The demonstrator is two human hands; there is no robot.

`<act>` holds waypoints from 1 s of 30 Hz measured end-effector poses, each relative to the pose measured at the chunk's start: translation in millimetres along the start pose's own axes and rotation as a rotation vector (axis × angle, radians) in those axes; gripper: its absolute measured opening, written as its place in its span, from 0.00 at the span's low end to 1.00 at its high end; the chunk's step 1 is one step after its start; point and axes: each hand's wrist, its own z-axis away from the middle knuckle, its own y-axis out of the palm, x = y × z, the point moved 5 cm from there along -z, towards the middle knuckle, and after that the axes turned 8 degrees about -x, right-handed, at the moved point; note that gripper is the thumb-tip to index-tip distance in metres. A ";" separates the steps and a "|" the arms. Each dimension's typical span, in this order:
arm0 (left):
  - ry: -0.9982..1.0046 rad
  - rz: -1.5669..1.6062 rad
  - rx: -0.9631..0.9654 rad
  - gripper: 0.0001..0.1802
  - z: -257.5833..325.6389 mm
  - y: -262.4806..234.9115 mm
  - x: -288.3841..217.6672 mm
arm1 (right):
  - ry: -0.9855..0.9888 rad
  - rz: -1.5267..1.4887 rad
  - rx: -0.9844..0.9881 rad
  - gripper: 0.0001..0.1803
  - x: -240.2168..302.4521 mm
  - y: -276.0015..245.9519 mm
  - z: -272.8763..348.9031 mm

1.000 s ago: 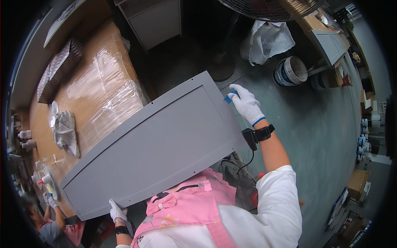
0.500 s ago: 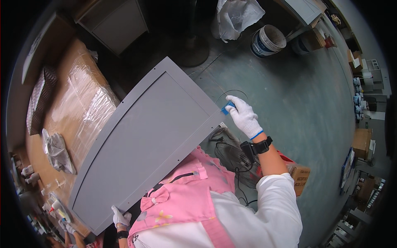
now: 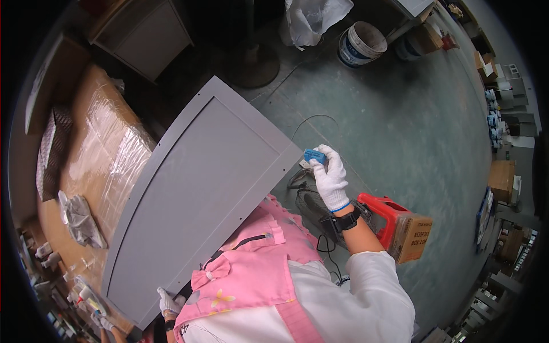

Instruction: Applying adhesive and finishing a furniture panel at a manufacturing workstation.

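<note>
A large grey panel [image 3: 194, 188], curved along its far left side and with a recessed middle, lies tilted across the front of my body. My left hand [image 3: 168, 301], in a white glove, grips its near lower edge; the fingers beneath are hidden. In my gloved right hand [image 3: 331, 182] is a small blue block [image 3: 315, 156], pinched between thumb and fingers. The block sits just beyond the panel's right corner, close to it; whether they touch I cannot tell. Small dark holes dot the panel's border.
Left of the panel stands a table [image 3: 86, 154] with plastic film and a grey cloth [image 3: 82, 220]. Another person's gloved hands [image 3: 103, 321] show at lower left. On the right are a red stool [image 3: 386, 214], a carton [image 3: 414, 239] and a fan [image 3: 309, 200]; a bucket [image 3: 361, 44] stands farther off.
My right hand has drawn slightly nearer to me and rotated, so more of the blue block's face shows. The red stool has come into fuller view. My left hand keeps its grip.
</note>
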 end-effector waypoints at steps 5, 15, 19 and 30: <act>0.011 -0.011 -0.009 0.42 12.4 -0.1 -7.6 | -0.146 -0.011 -0.050 0.18 -10.0 9.3 10.8; 0.446 -0.458 0.060 0.42 -41.2 -5.6 18.9 | -0.272 0.056 -0.092 0.19 -2.5 8.5 21.3; 0.250 -0.219 0.092 0.40 -43.3 -0.9 20.2 | -0.303 0.078 -0.140 0.20 -1.6 13.1 22.8; -0.212 0.193 0.205 0.32 57.2 -26.3 -15.6 | -0.372 0.074 -0.047 0.20 18.2 48.6 104.5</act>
